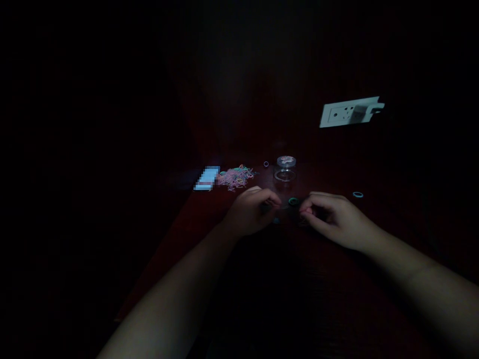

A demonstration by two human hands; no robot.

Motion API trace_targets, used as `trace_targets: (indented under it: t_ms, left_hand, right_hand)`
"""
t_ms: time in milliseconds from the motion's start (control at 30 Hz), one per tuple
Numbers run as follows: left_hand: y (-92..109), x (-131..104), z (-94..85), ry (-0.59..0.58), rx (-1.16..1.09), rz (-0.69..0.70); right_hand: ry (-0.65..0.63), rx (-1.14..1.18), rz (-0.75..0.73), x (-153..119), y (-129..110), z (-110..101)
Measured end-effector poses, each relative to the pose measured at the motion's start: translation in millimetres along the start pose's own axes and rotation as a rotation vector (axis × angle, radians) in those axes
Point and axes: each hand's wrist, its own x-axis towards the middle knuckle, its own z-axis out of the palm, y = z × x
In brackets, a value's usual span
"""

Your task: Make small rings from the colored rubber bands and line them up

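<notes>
My left hand [254, 210] is over the dark red table with its fingers curled and fingertips close together; whatever they hold is too small and dim to make out. To its right, my right hand [331, 217] has its thumb and fingers pinched together, and I cannot make out what is between them. Between the hands lies a small green ring [293, 201]. Just behind them stands a clear round jar [285, 175] with a patterned lid [286, 160]. A tangled pile of pink, purple and green bands [237, 177] lies beyond my left hand.
A lit phone [207, 178], its screen blurred, lies left of the pile. A light blue ring [358, 194] is at the right, and a small pale ring [266, 164] near the jar. A white wall socket [348, 112] with a plug is at the upper right.
</notes>
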Motion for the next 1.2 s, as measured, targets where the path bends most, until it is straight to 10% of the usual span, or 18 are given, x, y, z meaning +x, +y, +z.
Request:
trace_targets:
  t_ms: [967, 1200]
  left_hand:
    - [19, 1, 5.8, -0.034, -0.065, -0.007]
    - [-7, 1, -22.8, -0.047, -0.079, -0.073]
  right_hand:
    - [-0.044, 0.013, -0.018, 2, -3, 1]
    - [-0.024, -0.005, 0.007, 0, 0, 1]
